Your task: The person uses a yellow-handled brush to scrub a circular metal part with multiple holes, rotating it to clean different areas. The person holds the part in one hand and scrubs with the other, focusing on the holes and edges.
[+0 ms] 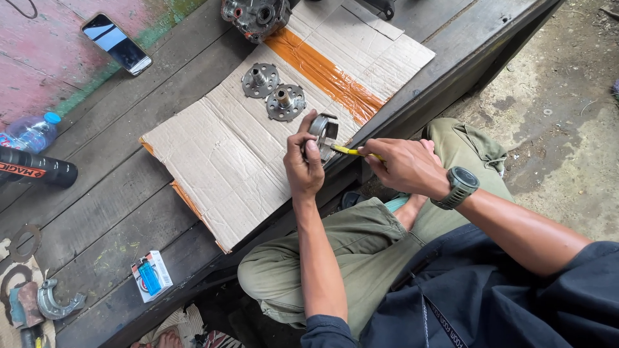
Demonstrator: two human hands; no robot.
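- Left hand [304, 169] has its grip closed round a small round metal part [323, 129] — thumb on the near face, fingers wrapped behind, the piece held up over the edge of the cardboard sheet [219, 154].
- Right hand [406, 166] is pinched shut on a thin yellow-handled tool [351, 151], its tip meeting the part's lower edge.
- That part looks like solid steel: stiff, dense for its size, likely oily and slick — best gripped round the rim, as it is now, with the working face left bare.
- Just beyond on the cardboard lie two flanged metal discs [273, 91], side by side and touching, each with a stub shaft standing up.
- Further up, a larger grimy housing [256, 15] sits at the sheet's top edge, beside a band of orange tape [329, 74].
- Out on the wooden bench [97, 206]: a phone [117, 43], a water bottle [31, 133], a black spray can [35, 169] and a small carton [152, 276], all well apart from the hands.
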